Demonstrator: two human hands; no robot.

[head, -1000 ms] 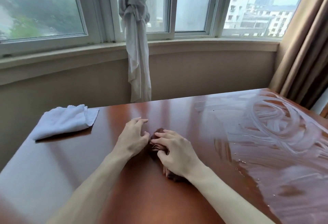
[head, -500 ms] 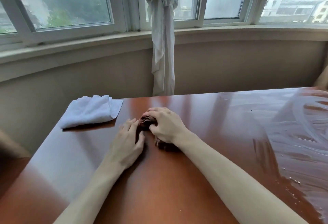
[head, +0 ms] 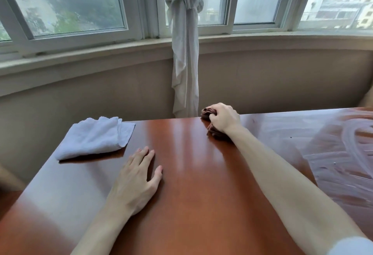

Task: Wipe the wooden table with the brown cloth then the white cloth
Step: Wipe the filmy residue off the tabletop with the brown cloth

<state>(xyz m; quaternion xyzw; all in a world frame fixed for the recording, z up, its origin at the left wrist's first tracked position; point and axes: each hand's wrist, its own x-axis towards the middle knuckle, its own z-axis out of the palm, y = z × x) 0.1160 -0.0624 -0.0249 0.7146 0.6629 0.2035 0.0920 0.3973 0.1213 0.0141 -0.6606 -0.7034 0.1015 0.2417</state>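
At centre frame, 1 wooden table (head: 191,184), glossy red-brown, running from the lower edge up to its far edge below the window wall. Item 1: right hand (head: 224,118), upper centre-right, fingers curled round a bunched brown cloth (head: 217,131) and pressing it down on the table right at the far edge; part of the cloth pokes out past the knuckles, part trails under the wrist. Item 2: left hand (head: 139,176), lower centre-left, flat on the bare wood, fingers straight and lying close together, thumb out to the side, holding nothing. Item 3: 1 white cloth (head: 94,137), loosely folded, at the table's far left corner, left of centre in the frame, well apart from both hands and untouched. Item 4: wet smears (head: 333,153), pale swirls and streaks over the right part of the tabletop; the middle and left look dry and shiny. Item 5: 1 knotted pale curtain (head: 184,53) hanging at the window (head: 66,4), top centre. Step in hand, by my reading: stage 1 of 2, wiping with the brown cloth, the stroke at its far end. Next move likely calls for drawing the cloth back across the smeared right side with steady pressure, the flat left hand bracing; the white cloth waits for stage 2.
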